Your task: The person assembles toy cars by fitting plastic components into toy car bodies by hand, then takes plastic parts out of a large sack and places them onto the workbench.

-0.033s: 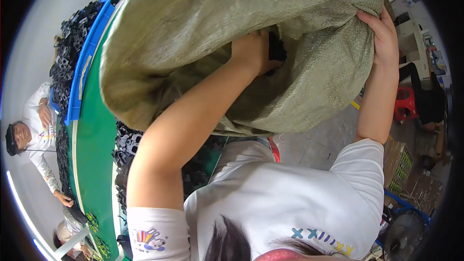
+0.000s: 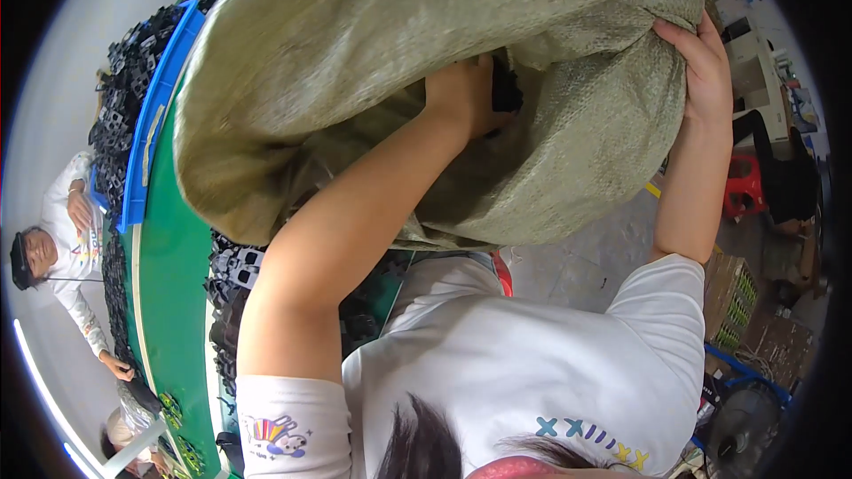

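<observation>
A large olive woven sack [image 2: 586,151] hangs in front of me with its wide mouth turned toward me. My left hand [image 2: 461,98] reaches inside it, curled against a clump of black parts [image 2: 507,90]; its fingertips are partly hidden and the parts' exact kind does not show. At the sack's right edge, my right hand [image 2: 706,66] pinches a gathered fold of the fabric, thumb in front. The sack's bottom and most of its contents are out of sight.
A green work surface [image 2: 169,302] runs along the left, with a blue tray [image 2: 155,137] of black plastic parts. More black parts [image 2: 235,266] lie beside my left arm. A co-worker [image 2: 67,239] stands across. At right are a red stool [image 2: 744,184] and a fan [image 2: 744,426].
The sack's left rim has shifted slightly left. My left hand has turned a little among the black parts, and its thumb shows less. My right hand keeps its grip.
</observation>
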Demonstrator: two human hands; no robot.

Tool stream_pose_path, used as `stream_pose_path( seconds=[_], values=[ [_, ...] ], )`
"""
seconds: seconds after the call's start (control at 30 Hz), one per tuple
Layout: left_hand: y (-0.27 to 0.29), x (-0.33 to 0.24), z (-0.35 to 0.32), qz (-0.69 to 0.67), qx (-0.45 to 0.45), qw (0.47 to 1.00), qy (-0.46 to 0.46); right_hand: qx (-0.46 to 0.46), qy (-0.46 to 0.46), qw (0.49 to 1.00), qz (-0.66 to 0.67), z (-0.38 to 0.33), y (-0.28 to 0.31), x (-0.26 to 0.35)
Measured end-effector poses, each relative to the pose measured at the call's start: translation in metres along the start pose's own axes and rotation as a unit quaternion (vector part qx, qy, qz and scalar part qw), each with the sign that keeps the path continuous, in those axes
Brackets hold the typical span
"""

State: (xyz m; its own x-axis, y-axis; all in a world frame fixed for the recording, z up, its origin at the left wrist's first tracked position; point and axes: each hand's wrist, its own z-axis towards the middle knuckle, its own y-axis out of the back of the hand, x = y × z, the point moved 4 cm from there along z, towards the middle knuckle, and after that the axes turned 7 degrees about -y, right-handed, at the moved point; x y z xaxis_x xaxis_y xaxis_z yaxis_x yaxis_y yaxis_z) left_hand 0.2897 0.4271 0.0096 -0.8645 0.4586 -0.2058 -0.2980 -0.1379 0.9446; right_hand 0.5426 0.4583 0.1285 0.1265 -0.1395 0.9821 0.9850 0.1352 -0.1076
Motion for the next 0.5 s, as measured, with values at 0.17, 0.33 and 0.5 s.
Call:
stream_pose_path(
  seconds=[0.17, 0.33, 0.5],
  values=[
    [-0.046, -0.019, 0.015, 0.037, -0.030, 0.998, -0.028, -0.053, 0.032, 0.997, -0.045, -0.037, 0.000, 0.011],
    [-0.012, -0.034, 0.007, -0.007, -0.023, 0.997, -0.078, -0.097, 0.046, 0.994, -0.017, -0.054, 0.046, 0.015],
    [0.053, -0.056, -0.022, -0.031, -0.061, 0.985, -0.156, -0.165, 0.091, 0.982, -0.016, -0.094, 0.064, 0.040]
  ],
)
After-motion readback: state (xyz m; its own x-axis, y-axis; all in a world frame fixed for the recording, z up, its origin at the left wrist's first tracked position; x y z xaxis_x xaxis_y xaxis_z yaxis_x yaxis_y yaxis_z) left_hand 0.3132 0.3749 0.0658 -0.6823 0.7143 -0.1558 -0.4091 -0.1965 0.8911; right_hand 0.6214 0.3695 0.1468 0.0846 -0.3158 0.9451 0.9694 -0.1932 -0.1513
